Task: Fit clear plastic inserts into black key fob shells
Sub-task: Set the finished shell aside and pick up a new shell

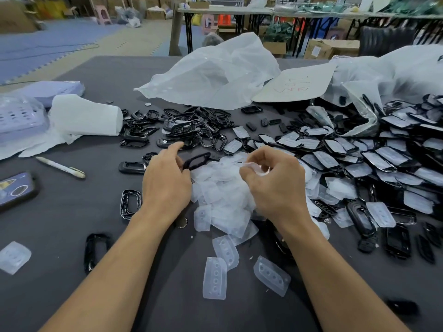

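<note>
Dark grey tabletop [72, 212]; blue foam floor mats [48, 41]; folding tables [227, 12]; cardboard boxes [321, 47]; pink stool [103, 13].

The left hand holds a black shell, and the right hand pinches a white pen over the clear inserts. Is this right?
No. The head view shows the right hand pinching a clear insert, not the white pen, which lies on the table. The left hand does hold a black shell.
</note>
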`<state>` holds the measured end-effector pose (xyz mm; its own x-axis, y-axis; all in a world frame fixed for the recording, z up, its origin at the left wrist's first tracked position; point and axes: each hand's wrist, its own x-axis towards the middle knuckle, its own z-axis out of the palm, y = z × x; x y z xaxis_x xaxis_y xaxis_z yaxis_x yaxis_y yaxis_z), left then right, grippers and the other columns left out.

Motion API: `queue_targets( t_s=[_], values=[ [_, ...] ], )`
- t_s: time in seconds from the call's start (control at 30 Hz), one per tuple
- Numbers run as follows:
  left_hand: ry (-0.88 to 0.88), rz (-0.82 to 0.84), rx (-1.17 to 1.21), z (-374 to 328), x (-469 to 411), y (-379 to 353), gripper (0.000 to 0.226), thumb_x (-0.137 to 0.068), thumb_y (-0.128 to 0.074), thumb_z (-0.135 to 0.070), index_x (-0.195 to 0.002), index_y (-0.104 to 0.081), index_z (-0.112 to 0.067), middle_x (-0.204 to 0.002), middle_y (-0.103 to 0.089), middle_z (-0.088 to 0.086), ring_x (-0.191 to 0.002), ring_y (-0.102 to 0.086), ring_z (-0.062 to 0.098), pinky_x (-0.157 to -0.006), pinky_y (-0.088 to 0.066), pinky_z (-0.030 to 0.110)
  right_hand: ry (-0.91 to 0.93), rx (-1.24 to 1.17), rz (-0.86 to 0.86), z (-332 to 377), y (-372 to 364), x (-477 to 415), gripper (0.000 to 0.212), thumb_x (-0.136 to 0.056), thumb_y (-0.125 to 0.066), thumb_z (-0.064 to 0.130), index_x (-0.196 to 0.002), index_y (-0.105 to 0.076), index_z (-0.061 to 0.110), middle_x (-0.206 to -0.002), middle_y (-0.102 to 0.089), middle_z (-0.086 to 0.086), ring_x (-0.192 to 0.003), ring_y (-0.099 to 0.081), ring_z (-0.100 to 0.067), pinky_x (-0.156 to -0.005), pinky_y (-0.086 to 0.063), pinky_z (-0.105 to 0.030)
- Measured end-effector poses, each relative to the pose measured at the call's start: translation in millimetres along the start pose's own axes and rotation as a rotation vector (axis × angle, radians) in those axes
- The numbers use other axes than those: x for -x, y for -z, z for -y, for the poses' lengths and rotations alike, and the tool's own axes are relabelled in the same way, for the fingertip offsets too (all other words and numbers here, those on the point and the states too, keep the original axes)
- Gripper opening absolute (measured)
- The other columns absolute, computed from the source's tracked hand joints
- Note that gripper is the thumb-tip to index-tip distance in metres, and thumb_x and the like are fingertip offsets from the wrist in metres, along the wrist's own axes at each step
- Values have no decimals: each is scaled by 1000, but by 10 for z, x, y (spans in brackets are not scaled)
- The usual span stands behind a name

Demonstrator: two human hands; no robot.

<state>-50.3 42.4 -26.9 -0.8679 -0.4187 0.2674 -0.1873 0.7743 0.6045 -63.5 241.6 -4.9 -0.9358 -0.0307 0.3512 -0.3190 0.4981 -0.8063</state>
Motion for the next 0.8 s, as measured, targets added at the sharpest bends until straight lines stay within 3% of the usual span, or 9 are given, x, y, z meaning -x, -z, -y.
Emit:
queue_targets(
  t_s=[0.1,0.17,0.23,0.33,0.4,0.5,0.6,0.7,0.8],
  values=[
    [2,-79,13,7,45,37,36,-93,-63,-9,-123,-72,-27,-96,-70,-10,-94,-62,19,-95,-48,40,-51,-160,45,44,-4,10,17,-83,-78,18,-72,-66,23,-59,-66,8,-50,-52,-12,-53,-44,-25],
    [-15,-165,-1,-14,66,55,29,-93,-67,-15,-119,-76,-24,-99,-75,-7,-98,-66,21,-102,-48,44,-70,-154,130,67,-23,33,19,-85,-78,27,-69,-69,23,-58,-68,6,-45,-50,-5,-49,-41,-18],
    [-50,-208,-1,-70,35,81,31,-92,-69,-18,-121,-76,-23,-105,-77,-4,-107,-65,23,-104,-47,44,-79,-29,188,53,-61,53,18,-85,-78,38,-72,-74,26,-59,-67,7,-53,-55,-2,-56,-45,-20],
    [-69,41,-60,-183,-74,98,38,-92,-64,-20,-125,-73,-37,-120,-75,-6,-117,-63,25,-103,-49,41,-25,234,108,31,-88,44,17,-90,-73,43,-99,-78,29,-68,-62,12,-88,-56,-11,-85,-47,-31],
    [-56,236,-203,-220,-115,88,38,-89,-62,-26,-119,-72,-47,-121,-74,-9,-113,-63,27,-100,-51,41,66,275,15,47,-78,20,14,-94,-69,37,-98,-78,27,-69,-61,13,-91,-45,-11,-91,-41,-33],
    [-106,235,-314,-196,-92,54,38,-89,-63,-26,-122,-70,-46,-120,-73,-5,-110,-64,29,-97,-51,42,169,306,-32,133,-100,-89,14,-94,-66,23,-86,-77,27,-72,-68,11,-89,-45,-15,-91,-35,-33],
    [-127,124,-253,-126,-79,55,29,-93,-66,-24,-117,-74,-38,-118,-74,-3,-110,-65,29,-93,-49,41,148,397,140,287,-266,-370,21,-90,-66,13,-84,-79,28,-82,-74,6,-97,-53,-19,-99,-39,-34],
    [-80,83,-213,-52,-92,78,25,-96,-61,-24,-110,-77,-37,-109,-76,-4,-104,-67,28,-79,-52,38,146,609,337,369,-523,-691,23,-89,-63,8,-94,-79,23,-99,-76,-1,-104,-64,-26,-100,-47,-36],
    [-40,-61,-212,-43,-70,72,21,-99,-59,-28,-102,-79,-33,-96,-77,-2,-92,-67,29,-61,-35,31,144,748,476,370,-747,-870,17,-90,-65,15,-106,-70,19,-106,-72,-3,-109,-65,-27,-100,-48,-36]
  ],
)
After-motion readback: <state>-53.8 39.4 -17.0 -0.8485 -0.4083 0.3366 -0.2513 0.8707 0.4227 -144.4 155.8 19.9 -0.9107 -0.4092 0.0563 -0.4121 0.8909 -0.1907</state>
